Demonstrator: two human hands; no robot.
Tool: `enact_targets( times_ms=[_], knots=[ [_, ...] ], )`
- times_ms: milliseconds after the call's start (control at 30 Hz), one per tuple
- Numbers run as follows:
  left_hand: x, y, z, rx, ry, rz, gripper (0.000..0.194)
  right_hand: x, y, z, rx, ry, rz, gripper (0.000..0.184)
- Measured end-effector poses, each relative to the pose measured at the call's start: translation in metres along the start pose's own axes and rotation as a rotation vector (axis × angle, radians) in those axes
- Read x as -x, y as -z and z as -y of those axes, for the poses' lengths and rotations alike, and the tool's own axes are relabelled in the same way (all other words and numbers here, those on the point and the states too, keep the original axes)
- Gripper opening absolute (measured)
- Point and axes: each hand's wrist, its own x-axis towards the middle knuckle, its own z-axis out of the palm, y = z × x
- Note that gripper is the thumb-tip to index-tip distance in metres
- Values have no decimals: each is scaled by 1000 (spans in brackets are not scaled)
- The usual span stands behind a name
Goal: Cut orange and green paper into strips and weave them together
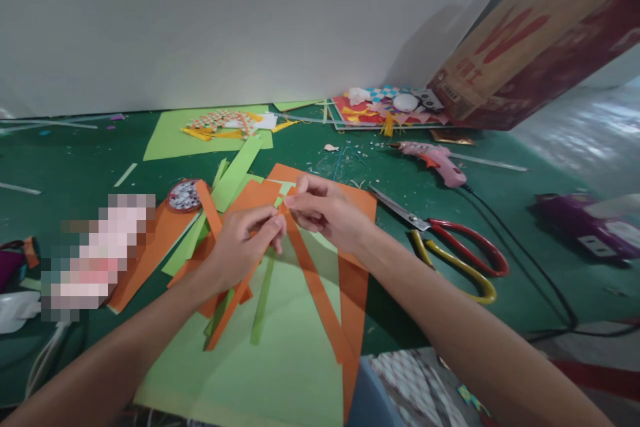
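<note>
Over the middle of the table my two hands meet fingertip to fingertip around interlaced paper strips. My left hand (243, 240) pinches the joined ends, with a green strip (264, 300) and an orange one (227, 320) hanging below it. Closed in a pinch, my right hand (325, 210) grips another orange paper strip (315, 287) that slants down to the right. Fingers partly hide how the strips cross. Underneath lie a light green paper sheet (240, 373) and an orange sheet (357, 300). More cut strips (237, 173) are heaped left of the hands.
Red- and yellow-handled scissors (423, 221) lie right of my right hand. Behind them rests a pink glue gun (437, 161) with a trailing black cord. Woven paper pieces (223, 123) lie near the wall, a paper bag (525, 47) stands back right, and a purple device (585, 227) sits far right.
</note>
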Motion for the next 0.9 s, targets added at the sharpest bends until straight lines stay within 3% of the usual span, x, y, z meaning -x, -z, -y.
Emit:
enact_targets(
  times_ms=[333, 700, 900],
  knots=[
    [-1, 0, 3, 22, 1, -9, 28, 1, -2, -3, 12, -18, 49, 36],
    [0, 0, 0, 10, 15, 26, 31, -3, 11, 9, -34, 86, -96, 35],
    [-1, -1, 1, 49, 29, 0, 28, 0, 4, 2, 184, -28, 81, 31]
  ],
)
